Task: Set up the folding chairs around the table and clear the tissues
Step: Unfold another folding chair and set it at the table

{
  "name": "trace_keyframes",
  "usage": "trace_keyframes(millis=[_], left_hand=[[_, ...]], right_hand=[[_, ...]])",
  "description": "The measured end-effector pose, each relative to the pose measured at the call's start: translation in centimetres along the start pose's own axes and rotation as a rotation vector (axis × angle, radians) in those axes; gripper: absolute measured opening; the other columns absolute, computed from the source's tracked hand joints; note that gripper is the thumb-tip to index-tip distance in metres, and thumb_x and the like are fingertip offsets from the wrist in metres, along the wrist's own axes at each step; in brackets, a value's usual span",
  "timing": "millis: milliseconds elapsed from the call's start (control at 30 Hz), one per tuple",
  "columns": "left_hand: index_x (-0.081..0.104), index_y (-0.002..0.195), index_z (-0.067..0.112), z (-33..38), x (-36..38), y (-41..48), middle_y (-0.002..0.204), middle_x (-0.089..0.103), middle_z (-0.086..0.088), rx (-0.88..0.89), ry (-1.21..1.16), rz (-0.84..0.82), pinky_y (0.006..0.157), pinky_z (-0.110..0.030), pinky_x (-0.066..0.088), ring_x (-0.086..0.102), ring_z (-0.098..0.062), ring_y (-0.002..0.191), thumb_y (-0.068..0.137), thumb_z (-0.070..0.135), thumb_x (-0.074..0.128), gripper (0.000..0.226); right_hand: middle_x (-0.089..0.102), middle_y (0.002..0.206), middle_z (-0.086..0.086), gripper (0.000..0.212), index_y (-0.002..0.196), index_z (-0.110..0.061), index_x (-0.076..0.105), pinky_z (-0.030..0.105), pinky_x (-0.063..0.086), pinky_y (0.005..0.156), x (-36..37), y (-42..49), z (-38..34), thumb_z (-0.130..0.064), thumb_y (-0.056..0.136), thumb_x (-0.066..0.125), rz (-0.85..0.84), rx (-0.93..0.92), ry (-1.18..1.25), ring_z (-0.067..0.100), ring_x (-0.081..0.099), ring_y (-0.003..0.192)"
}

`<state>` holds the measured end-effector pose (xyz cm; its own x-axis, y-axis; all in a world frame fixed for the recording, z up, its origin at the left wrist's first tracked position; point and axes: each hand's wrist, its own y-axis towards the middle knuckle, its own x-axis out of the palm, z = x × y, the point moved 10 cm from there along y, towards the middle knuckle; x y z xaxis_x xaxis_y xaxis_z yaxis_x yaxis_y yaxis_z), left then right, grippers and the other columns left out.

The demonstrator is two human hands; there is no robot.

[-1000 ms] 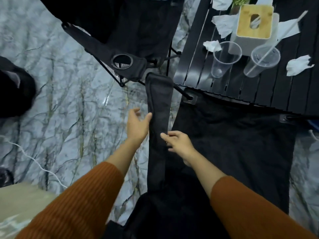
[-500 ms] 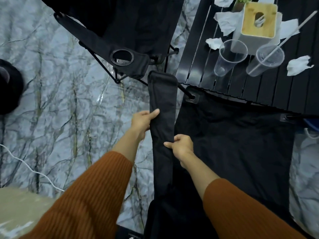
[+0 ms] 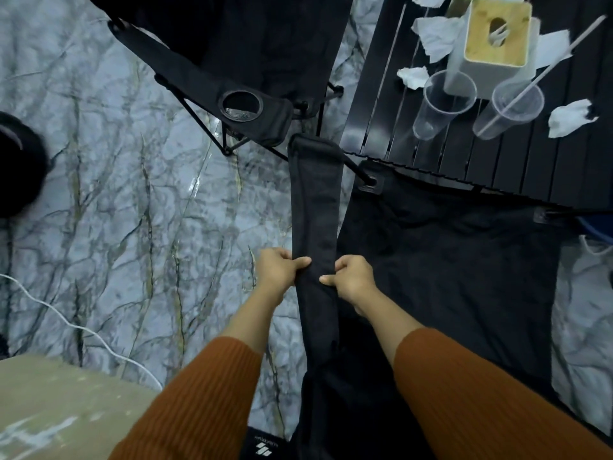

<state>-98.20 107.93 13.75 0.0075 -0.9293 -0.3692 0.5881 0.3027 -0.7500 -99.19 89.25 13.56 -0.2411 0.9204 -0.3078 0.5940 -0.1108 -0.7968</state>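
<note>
Hands: the left hand (image 3: 278, 270) and the right hand (image 3: 355, 280) clamp one black armrest strip (image 3: 315, 200) from opposite sides. Their fingers curl round its edges and their thumbs lie across its top.

Sleeves: ribbed rust-orange sleeves (image 3: 199, 393) cover both forearms to the wrist.

Near chair: the strip runs from the bottom of the view toward the table corner. It belongs to the near folding chair (image 3: 447, 277), whose black seat cloth spreads right of the hands and reaches the table's near edge in this view.

Far chair: a second folding chair (image 3: 265, 44) stands opened at far left, just beside the table. Its cup holder (image 3: 241, 104) sits just beyond the far end of the gripped strip.

Table: the black slatted table (image 3: 374, 104) fills the far right.

Tissues: crumpled white tissues lie on the slats. A small tissue (image 3: 413, 77) lies just beside the left cup, a larger tissue (image 3: 438, 34) lies left of the box, and another tissue (image 3: 569, 117) lies right of the right cup.

Box: a white tissue box (image 3: 494, 41) with a wooden top stands behind the cups.

Cups: the clear left cup (image 3: 444, 104) and right cup (image 3: 510, 107) stand side by side. A straw (image 3: 544, 71) leans from the right one toward the far right.

Floor: on the grey veined marble floor (image 3: 116, 194), a white cable (image 3: 83, 327) crosses near left. It passes beside a beige mat corner (image 3: 49, 410).
</note>
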Motion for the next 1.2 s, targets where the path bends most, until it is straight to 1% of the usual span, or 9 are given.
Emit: trace_keyframes(millis=[233, 367, 500, 667, 767, 900, 1033, 1100, 1200], left_hand=[[0.063, 0.092, -0.005, -1.0, 0.5, -5.4, 0.089, 0.070, -0.019, -0.129, -0.080, -0.139, 0.051, -0.034, 0.060, 0.069, -0.026, 0.070, 0.080, 0.006, 0.076, 0.021], [0.057, 0.075, 0.003, -0.2, -2.4, -9.3, 0.081, 0.067, -0.020, -0.045, 0.148, 0.053, 0.072, -0.048, 0.060, 0.070, -0.038, 0.079, 0.077, 0.021, 0.080, 0.029], [0.053, 0.131, 0.001, 3.2, -2.0, -14.8, 0.134, 0.056, -0.017, 0.108, 0.253, 0.011, 0.101, -0.042, 0.046, 0.053, -0.034, 0.123, 0.088, 0.037, 0.066, 0.057], [0.071, 0.110, 0.022, 6.7, 0.0, -26.0, 0.114, 0.070, 0.007, 0.376, 0.230, -0.284, 0.085, -0.027, 0.049, 0.062, -0.011, 0.109, 0.092, 0.039, 0.060, 0.027], [0.076, 0.099, 0.030, 5.7, 0.4, -31.8, 0.103, 0.074, 0.011, 0.438, 0.343, -0.490, 0.085, -0.029, 0.055, 0.067, -0.006, 0.099, 0.071, 0.060, 0.070, 0.041], [0.075, 0.097, 0.028, 4.6, -1.4, -33.4, 0.105, 0.069, 0.013, 0.599, 0.632, -0.317, 0.091, -0.023, 0.042, 0.063, -0.006, 0.103, 0.066, 0.028, 0.087, 0.033], [0.074, 0.104, 0.013, 5.1, -3.1, -33.7, 0.098, 0.075, -0.004, 0.755, 0.673, -0.046, 0.086, -0.025, 0.045, 0.067, -0.021, 0.097, 0.078, 0.003, 0.075, 0.028], [0.075, 0.101, 0.010, 5.4, -3.3, -34.0, 0.094, 0.076, -0.006, 0.796, 0.712, 0.008, 0.078, -0.019, 0.044, 0.066, -0.018, 0.086, 0.080, 0.001, 0.072, 0.022], [0.076, 0.095, 0.008, 6.0, -3.1, -34.9, 0.088, 0.076, -0.005, 0.852, 0.796, 0.016, 0.065, -0.006, 0.038, 0.058, -0.010, 0.071, 0.082, 0.002, 0.070, 0.016]], right_hand=[[0.064, 0.105, 0.006, 0.034, 0.104, -0.011, 0.063, 0.027, 0.048, 0.080, -3.7, -3.9, 0.9, -0.015, 0.075, 0.080, -0.082, -0.001, -0.199, 0.018, 0.060, 0.092], [0.064, 0.113, 0.008, 0.034, 0.108, -0.009, 0.063, 0.026, 0.047, 0.083, -7.9, -8.5, 1.8, -0.019, 0.079, 0.077, -0.102, -0.052, -0.321, 0.017, 0.057, 0.095], [0.065, 0.114, 0.009, 0.032, 0.109, -0.011, 0.064, 0.028, 0.048, 0.088, -12.6, -14.4, 2.5, -0.025, 0.082, 0.074, -0.067, -0.152, -0.357, 0.020, 0.060, 0.104], [0.065, 0.111, 0.003, 0.033, 0.114, -0.017, 0.063, 0.028, 0.047, 0.083, -20.8, -23.2, 5.9, -0.036, 0.087, 0.065, 0.078, -0.247, -0.361, 0.018, 0.059, 0.099], [0.066, 0.100, -0.004, 0.034, 0.104, -0.026, 0.062, 0.042, 0.052, 0.085, -26.7, -28.5, 10.2, -0.055, 0.087, 0.055, 0.202, -0.232, -0.462, 0.019, 0.061, 0.093], [0.066, 0.093, -0.012, 0.053, 0.092, -0.033, 0.064, 0.042, 0.050, 0.086, -33.1, -34.5, 16.0, -0.079, 0.075, 0.045, 0.369, -0.217, -0.494, 0.012, 0.061, 0.088], [0.061, 0.115, -0.003, 0.038, 0.116, -0.023, 0.061, 0.033, 0.045, 0.093, -33.2, -35.8, 19.2, -0.030, 0.081, 0.074, 0.388, -0.324, -0.316, 0.016, 0.057, 0.109], [0.067, 0.109, 0.009, 0.026, 0.108, -0.013, 0.066, 0.034, 0.046, 0.085, -33.7, -35.9, 19.2, -0.002, 0.084, 0.065, 0.535, -0.381, -0.295, 0.028, 0.062, 0.103], [0.071, 0.097, 0.012, 0.024, 0.099, -0.008, 0.069, 0.034, 0.046, 0.075, -33.9, -35.9, 19.1, 0.007, 0.084, 0.058, 0.567, -0.399, -0.329, 0.028, 0.064, 0.089]])
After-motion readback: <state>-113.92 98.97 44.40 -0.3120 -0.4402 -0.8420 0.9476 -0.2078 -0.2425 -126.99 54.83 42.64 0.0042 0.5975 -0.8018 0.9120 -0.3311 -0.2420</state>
